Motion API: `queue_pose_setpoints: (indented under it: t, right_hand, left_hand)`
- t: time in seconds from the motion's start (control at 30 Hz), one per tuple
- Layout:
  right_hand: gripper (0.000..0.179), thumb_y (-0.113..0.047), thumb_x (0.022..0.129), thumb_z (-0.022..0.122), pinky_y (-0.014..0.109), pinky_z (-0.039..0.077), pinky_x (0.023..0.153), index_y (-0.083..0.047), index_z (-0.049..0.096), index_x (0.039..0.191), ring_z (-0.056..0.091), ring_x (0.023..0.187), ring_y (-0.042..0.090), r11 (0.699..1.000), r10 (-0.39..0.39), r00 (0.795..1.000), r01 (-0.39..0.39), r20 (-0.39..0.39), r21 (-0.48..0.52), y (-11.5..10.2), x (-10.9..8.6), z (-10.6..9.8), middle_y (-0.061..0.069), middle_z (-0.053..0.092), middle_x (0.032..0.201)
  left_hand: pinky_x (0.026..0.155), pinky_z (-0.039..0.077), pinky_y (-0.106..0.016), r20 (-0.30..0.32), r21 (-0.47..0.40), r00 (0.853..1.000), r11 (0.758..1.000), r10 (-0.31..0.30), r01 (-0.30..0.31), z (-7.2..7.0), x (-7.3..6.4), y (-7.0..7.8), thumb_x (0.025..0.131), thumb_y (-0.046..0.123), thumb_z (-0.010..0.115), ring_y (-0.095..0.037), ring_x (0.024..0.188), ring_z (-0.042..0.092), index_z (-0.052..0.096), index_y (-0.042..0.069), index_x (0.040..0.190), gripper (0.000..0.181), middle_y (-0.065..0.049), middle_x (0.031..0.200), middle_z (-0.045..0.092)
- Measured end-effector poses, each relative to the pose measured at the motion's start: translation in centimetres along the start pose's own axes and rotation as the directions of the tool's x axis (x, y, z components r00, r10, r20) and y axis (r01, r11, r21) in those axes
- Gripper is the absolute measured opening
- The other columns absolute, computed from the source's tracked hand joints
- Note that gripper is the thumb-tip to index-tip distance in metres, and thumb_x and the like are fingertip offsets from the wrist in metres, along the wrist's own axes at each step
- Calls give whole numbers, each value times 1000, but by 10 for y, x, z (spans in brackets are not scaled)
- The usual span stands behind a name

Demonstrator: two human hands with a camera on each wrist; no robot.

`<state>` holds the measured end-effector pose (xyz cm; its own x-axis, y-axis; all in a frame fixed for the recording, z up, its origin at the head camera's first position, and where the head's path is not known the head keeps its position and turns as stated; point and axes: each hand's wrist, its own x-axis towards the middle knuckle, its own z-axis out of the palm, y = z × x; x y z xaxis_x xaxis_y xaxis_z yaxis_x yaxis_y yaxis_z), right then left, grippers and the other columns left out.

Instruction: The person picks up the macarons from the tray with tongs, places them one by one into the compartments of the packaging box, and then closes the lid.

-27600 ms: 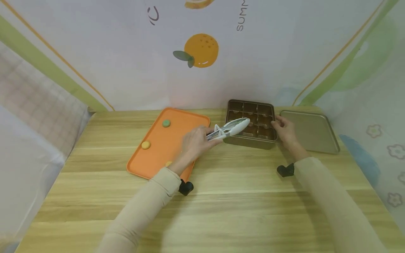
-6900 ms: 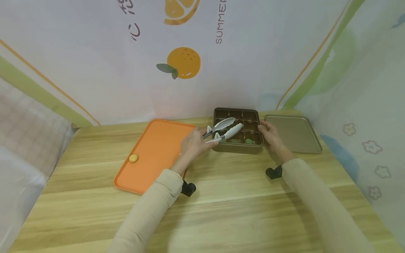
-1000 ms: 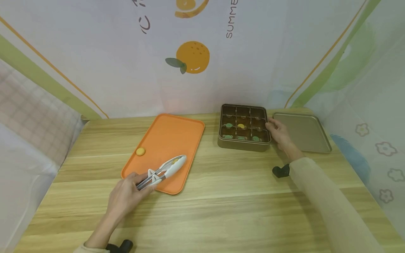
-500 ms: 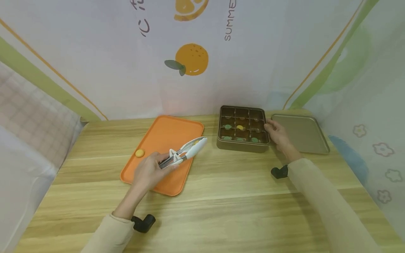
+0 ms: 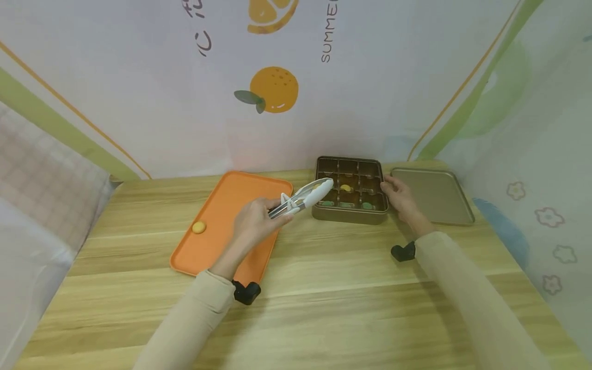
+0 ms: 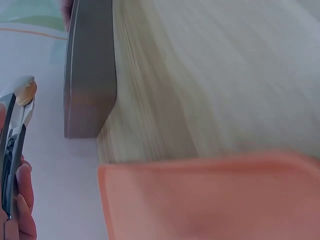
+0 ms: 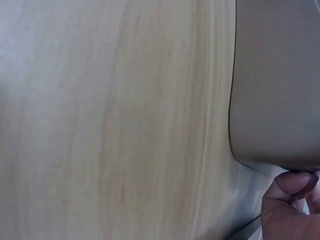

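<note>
My left hand (image 5: 253, 222) grips metal tongs (image 5: 302, 198) with white tips, raised over the left side of a brown compartment box (image 5: 350, 216). Between the tips is a small round yellow macaron-like piece (image 6: 26, 93), seen best in the left wrist view. Several green pieces (image 5: 367, 206) lie in the front row of compartments, and one yellow piece (image 5: 345, 188) lies in the centre one. The tongs cover part of the middle-left compartment. At the box's right wall, my right hand (image 5: 403, 198) holds the side with bent thumb and fingers (image 7: 287, 187).
On the left lies an orange tray (image 5: 231, 195) with one yellow piece (image 5: 199, 227) near its left edge. A flat bronze lid (image 5: 432, 195) rests right of the box. Behind the wooden table (image 5: 324, 298) hangs a printed cloth (image 5: 185, 113).
Over the last second my left hand has carried the tongs and the yellow piece from above the tray up and right to the box. My right hand has stayed at the box.
</note>
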<state>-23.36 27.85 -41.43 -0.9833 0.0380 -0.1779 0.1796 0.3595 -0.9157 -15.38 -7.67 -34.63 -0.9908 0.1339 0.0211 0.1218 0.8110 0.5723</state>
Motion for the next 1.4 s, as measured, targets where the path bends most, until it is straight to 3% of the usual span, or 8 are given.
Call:
queue_pose_setpoints:
  t: [0.3, 0.5, 0.7, 0.77, 1.0, 1.2, 1.4]
  right_hand:
    - [60, -33, 101, 40, 53, 14, 112, -5, 19, 150, 10, 142, 40, 1000, -17, 1000, 17, 18, 0, -2, -3, 0, 18, 10, 156]
    - [60, -33, 101, 41, 52, 16, 112, -5, 20, 149, 13, 141, 40, 1000, -9, 1000, 9, 0, -2, -2, -3, 0, 18, 13, 155]
    - [58, -31, 101, 42, 45, 26, 111, -4, 22, 149, 32, 133, 39, 999, 5, 1000, -4, -22, 47, 0, 0, 3, 24, 31, 147]
    - [57, -29, 101, 42, 44, 27, 110, -4, 23, 148, 35, 131, 39, 998, 1, 1000, 1, -26, 59, 0, 0, 4, 24, 33, 145]
    - [57, -29, 101, 41, 48, 19, 113, -4, 21, 149, 22, 139, 39, 999, -7, 1000, 8, -11, 39, -1, -2, 3, 22, 25, 150]
    - [58, -31, 101, 41, 47, 22, 112, -6, 21, 149, 31, 133, 39, 998, -1, 1000, 2, -9, 58, -1, -3, 2, 25, 32, 145]
    - [56, -30, 101, 40, 42, 29, 109, -5, 24, 148, 42, 124, 34, 998, 0, 1000, 2, -24, 61, 0, -1, 2, 24, 36, 142]
  left_hand:
    - [50, 33, -28, 12, 8, 1000, 1000, 22, -22, 19, 32, 28, 78, 48, 71, -14, 62, 46, 67, 29, 119, 45, 1, 74, 56]
    - [49, 33, -27, 41, -32, 999, 999, 36, -35, 36, 47, 45, 80, 47, 70, -13, 62, 45, 68, 25, 117, 43, -1, 85, 61]
    - [52, 36, -26, 49, 12, 999, 1000, 22, -23, 52, 58, 60, 80, 49, 69, -13, 70, 49, 67, 24, 118, 46, 1, 99, 65]
    - [52, 36, -26, 45, 27, 999, 999, 23, -24, 56, 61, 64, 80, 50, 69, -13, 71, 50, 68, 24, 116, 44, 3, 95, 65]
    - [49, 32, -25, 73, 72, 997, 997, 30, -35, 67, 69, 73, 81, 51, 68, -12, 61, 44, 69, 24, 95, 30, 4, 73, 56]
    - [45, 31, -24, 85, 78, 996, 997, -16, 10, 75, 73, 78, 79, 54, 68, -11, 59, 44, 71, 25, 101, 36, 5, 75, 57]
    - [47, 31, -26, 74, 45, 997, 999, -27, 24, 78, 75, 84, 78, 50, 71, -13, 61, 45, 70, 24, 93, 30, 3, 76, 59]
